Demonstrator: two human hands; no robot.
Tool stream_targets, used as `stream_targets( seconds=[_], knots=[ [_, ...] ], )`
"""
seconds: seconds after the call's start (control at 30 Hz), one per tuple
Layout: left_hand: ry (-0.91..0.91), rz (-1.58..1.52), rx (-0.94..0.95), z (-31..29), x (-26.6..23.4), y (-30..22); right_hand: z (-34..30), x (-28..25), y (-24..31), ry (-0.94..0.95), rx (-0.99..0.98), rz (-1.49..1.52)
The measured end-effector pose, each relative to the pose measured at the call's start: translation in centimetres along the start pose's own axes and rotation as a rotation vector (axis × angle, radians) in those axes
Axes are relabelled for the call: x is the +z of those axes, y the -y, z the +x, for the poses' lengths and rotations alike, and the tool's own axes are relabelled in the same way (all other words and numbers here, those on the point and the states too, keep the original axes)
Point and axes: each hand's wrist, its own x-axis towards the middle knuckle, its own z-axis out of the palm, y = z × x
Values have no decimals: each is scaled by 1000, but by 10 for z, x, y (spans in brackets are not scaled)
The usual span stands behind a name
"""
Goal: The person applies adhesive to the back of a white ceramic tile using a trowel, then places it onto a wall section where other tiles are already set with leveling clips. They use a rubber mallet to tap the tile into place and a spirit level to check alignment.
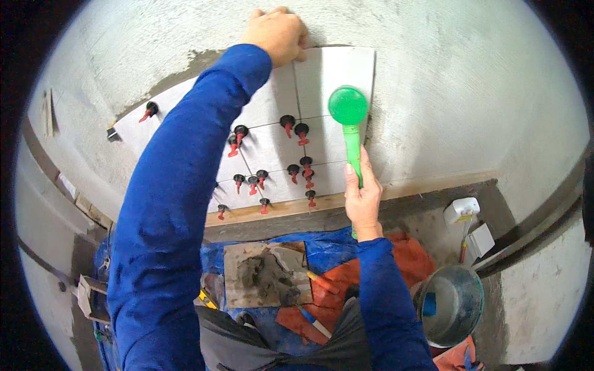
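My right hand (364, 201) is closed round the handle of a green mallet (348, 105). Its round, dimpled face shows in front of a white wall tile (318, 74) near the right edge of the tiled area. My left hand (277, 37) reaches up to the top edge of the tiles, fingers bent and thumb low against the tile. What it grips, if anything, is hidden. Several tile levelling clips with black round caps and red handles, such as one levelling clip (287, 123), stick out along the joints. My left sleeve covers part of the tiles.
A wooden batten (346, 199) runs under the lowest tiles. Below, a board (234, 278) carries grey mortar (263, 275) on a blue sheet (213, 255). Beside it lie an orange cloth (408, 260) and a yellow level (207, 299). A bucket (473, 309) stands at right, near a white container (461, 210).
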Motion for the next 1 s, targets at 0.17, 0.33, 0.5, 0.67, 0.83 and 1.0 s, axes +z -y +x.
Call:
stream_targets(
  seconds=[0.17,0.33,0.5,0.67,0.83,1.0],
  knots=[
    [43,41,0,-1,-5,-2,-3,1,8,-35,-41,-74],
    [8,37,22,-2,-10,-4,-2,1,3,-135,-77,-60],
    [1,44,-26,-4,-8,-7,-5,9,-11,-240,16,91],
    [6,38,-23,-4,-9,-9,-2,5,-24,-155,90,59],
    [0,39,-16,-6,-8,-9,-7,6,-22,-178,79,38],
    [-42,27,-6,-7,-5,-8,-8,10,-23,-170,41,12]
  ],
)
